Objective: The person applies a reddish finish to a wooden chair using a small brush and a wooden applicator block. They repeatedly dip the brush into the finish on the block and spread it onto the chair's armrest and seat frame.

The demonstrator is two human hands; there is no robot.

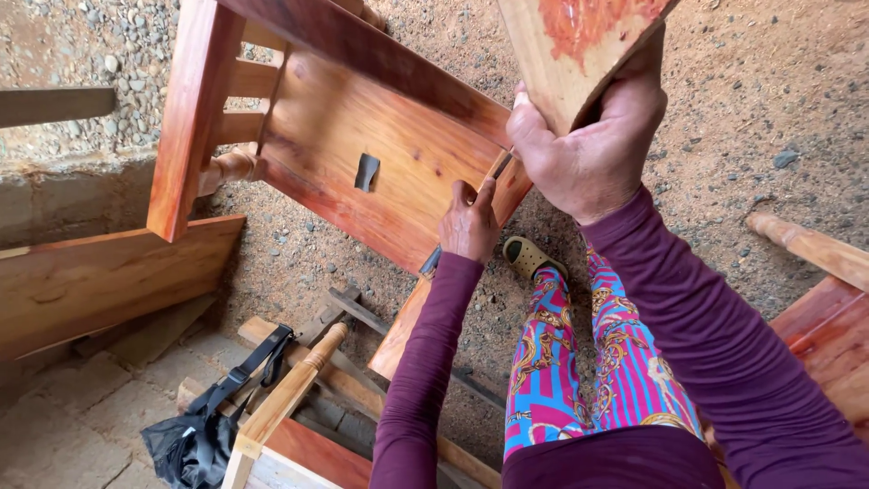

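A reddish varnished wooden chair frame (pixel 362 136) lies tipped on the gravel ground, its seat panel facing me with a small dark cut-out in the middle. My left hand (pixel 469 222) presses on the lower corner of that panel, fingers curled over its edge. My right hand (pixel 588 136) grips the bottom edge of a separate wooden board (pixel 579 45) with a red smear, held up at the top of the view. Both arms wear dark purple sleeves.
A wide plank (pixel 100 276) leans at the left over a concrete step. A turned wooden leg (pixel 285 394) and a black strapped bag (pixel 204 435) lie at the bottom left. More reddish wood (pixel 828 317) sits at the right. My patterned trouser leg and sandal (pixel 529 256) are below.
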